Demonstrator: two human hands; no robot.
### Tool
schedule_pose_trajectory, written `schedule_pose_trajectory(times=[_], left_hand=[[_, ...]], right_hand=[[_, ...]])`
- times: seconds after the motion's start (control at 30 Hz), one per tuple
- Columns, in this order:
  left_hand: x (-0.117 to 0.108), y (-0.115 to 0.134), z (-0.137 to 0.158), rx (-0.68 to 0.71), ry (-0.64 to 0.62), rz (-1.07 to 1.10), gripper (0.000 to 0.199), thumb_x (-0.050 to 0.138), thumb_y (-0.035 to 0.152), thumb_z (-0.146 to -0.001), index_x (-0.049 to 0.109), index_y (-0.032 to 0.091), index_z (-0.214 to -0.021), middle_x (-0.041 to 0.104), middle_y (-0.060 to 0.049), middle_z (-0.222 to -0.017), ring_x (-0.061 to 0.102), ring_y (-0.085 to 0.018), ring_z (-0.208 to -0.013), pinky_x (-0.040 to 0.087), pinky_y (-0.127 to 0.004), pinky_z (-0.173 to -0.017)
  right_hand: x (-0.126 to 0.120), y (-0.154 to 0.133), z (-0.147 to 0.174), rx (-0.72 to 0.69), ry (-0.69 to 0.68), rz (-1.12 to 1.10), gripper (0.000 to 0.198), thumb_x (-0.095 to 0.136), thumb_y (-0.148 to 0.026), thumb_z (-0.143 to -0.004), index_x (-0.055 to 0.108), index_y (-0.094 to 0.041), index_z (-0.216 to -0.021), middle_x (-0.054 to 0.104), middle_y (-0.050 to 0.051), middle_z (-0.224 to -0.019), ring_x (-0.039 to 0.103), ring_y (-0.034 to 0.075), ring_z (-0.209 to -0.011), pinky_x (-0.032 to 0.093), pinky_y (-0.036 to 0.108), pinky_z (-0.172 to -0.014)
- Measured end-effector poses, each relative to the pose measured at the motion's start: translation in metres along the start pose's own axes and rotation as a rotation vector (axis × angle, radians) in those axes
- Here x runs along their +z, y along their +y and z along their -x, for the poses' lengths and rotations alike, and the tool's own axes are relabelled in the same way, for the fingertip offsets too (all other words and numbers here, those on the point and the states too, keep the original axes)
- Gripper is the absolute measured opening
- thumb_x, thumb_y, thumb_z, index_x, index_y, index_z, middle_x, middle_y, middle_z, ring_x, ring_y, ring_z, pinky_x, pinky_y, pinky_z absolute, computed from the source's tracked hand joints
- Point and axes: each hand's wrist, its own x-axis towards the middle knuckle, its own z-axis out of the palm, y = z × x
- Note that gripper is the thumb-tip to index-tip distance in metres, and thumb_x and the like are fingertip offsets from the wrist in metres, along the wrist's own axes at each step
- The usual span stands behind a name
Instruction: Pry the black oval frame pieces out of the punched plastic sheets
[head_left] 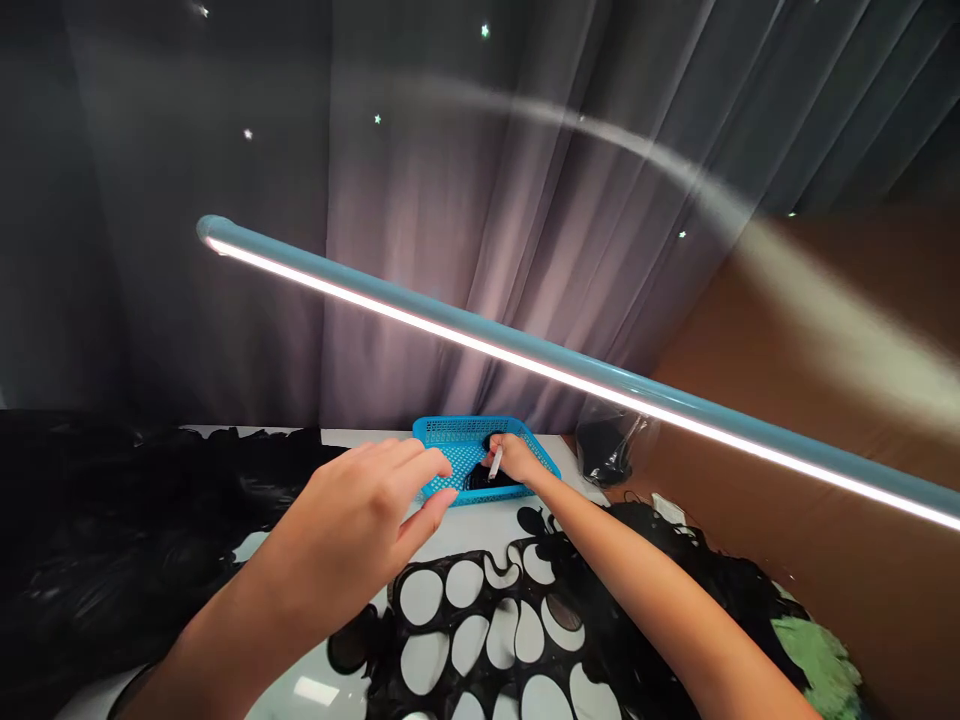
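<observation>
My left hand (375, 505) is held above the table in front of the basket, thumb and fingers apart, with nothing visible between them. My right hand (516, 460) reaches into a shallow blue plastic basket (439, 430) with perforated sides. Its fingers are closed around a short white stick-like tool (495, 464), whose exact kind I cannot make out. Under that hand, dark pieces (480, 478) lie in the basket. Nearer to me, a black sheet full of round cut-outs (446, 623) spreads on the white table, some holes stretched out of shape.
A long lit lamp tube (450, 327) crosses above the table. Black sheeting (97, 540) is heaped at left, more black scraps (675, 575) at right. A clear bag with black contents (606, 450) stands by the basket. Green cloth (817, 660) lies lower right; a grey curtain (405, 250) hangs behind.
</observation>
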Motion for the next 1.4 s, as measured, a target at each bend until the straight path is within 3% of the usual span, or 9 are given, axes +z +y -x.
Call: schedule_pose_trajectory(times=[0.17,0.3,0.43,0.6,0.73,0.87,1.1,1.27,1.4], left_hand=[[-0.015,0.001,0.002,-0.07,-0.006,-0.006,0.023,0.045,0.038,-0.097,0.064,0.025,-0.098,0.069,0.001,-0.092,0.065,-0.019,-0.081,0.047,-0.031,-0.071],[-0.031,-0.009,0.006,-0.202,0.057,-0.033,0.028,0.047,0.05,-0.093,0.064,0.029,-0.099,0.07,0.005,-0.092,0.067,-0.02,-0.076,0.048,-0.028,-0.065],[-0.048,-0.016,0.01,-0.33,0.101,-0.123,0.03,0.045,0.05,-0.093,0.065,0.031,-0.104,0.069,0.01,-0.087,0.065,-0.017,-0.067,0.049,-0.028,-0.061],[-0.043,-0.026,0.018,-0.352,-0.072,-0.056,0.035,0.045,0.053,-0.093,0.064,0.03,-0.11,0.071,0.005,-0.092,0.068,-0.022,-0.079,0.052,-0.031,-0.065],[0.008,-0.04,0.023,-0.311,-0.43,0.105,0.041,0.059,0.051,-0.082,0.062,0.029,-0.116,0.07,-0.006,-0.111,0.069,-0.028,-0.091,0.054,-0.033,-0.071],[0.07,-0.028,0.021,-0.25,-0.745,0.115,0.041,0.058,0.035,-0.076,0.065,0.021,-0.114,0.067,-0.014,-0.117,0.069,-0.034,-0.094,0.054,-0.042,-0.076],[0.116,0.0,0.024,-0.154,-0.799,0.26,0.065,0.059,0.043,-0.079,0.05,0.026,-0.141,0.046,-0.01,-0.148,0.048,-0.034,-0.131,0.042,-0.047,-0.104],[0.131,0.029,0.017,-0.035,-0.813,0.519,0.071,0.052,0.054,-0.09,0.026,0.032,-0.152,0.03,-0.004,-0.158,0.034,-0.027,-0.141,0.032,-0.042,-0.114],[0.136,0.036,0.026,-0.058,-0.709,0.549,0.073,0.051,0.051,-0.093,0.014,0.036,-0.154,0.021,-0.002,-0.161,0.029,-0.028,-0.144,0.032,-0.043,-0.114]], right_hand=[[-0.003,0.001,0.057,-0.064,0.054,0.059,0.029,0.059,-0.02,-0.081,0.037,-0.021,-0.062,0.055,0.0,-0.066,0.055,0.016,-0.072,0.038,0.025,-0.068],[0.023,-0.012,0.137,-0.311,-0.277,0.239,0.029,0.077,-0.032,-0.068,0.05,-0.021,-0.071,0.06,0.003,-0.078,0.056,0.02,-0.076,0.039,0.026,-0.065],[0.024,-0.009,0.185,-0.248,-0.223,0.372,0.021,0.068,-0.013,-0.07,0.048,-0.02,-0.068,0.06,0.004,-0.076,0.054,0.019,-0.074,0.037,0.026,-0.062],[-0.078,0.024,0.193,-0.112,-0.078,0.108,0.028,0.062,-0.016,-0.073,0.037,-0.02,-0.062,0.066,0.003,-0.079,0.057,0.015,-0.071,0.04,0.024,-0.065],[-0.169,0.054,0.196,0.077,0.252,0.055,0.028,0.064,-0.024,-0.069,0.038,-0.021,-0.061,0.071,0.007,-0.086,0.06,0.017,-0.071,0.043,0.026,-0.064],[-0.196,0.074,0.208,0.287,0.41,0.17,0.023,0.057,-0.016,-0.068,0.036,-0.021,-0.058,0.069,0.006,-0.079,0.059,0.016,-0.067,0.041,0.025,-0.061],[-0.119,0.073,0.238,0.279,0.575,0.39,0.017,0.051,-0.005,-0.068,0.051,-0.019,-0.077,0.064,0.014,-0.103,0.051,0.029,-0.106,0.032,0.039,-0.089],[-0.016,0.035,0.234,-0.204,0.171,0.352,0.037,0.06,-0.009,-0.064,0.054,-0.023,-0.098,0.058,0.012,-0.127,0.043,0.031,-0.126,0.028,0.046,-0.1],[-0.012,0.015,0.228,-0.291,0.09,0.298,0.061,0.052,-0.006,-0.076,0.041,-0.024,-0.134,0.049,0.014,-0.14,0.038,0.03,-0.133,0.026,0.05,-0.105]])
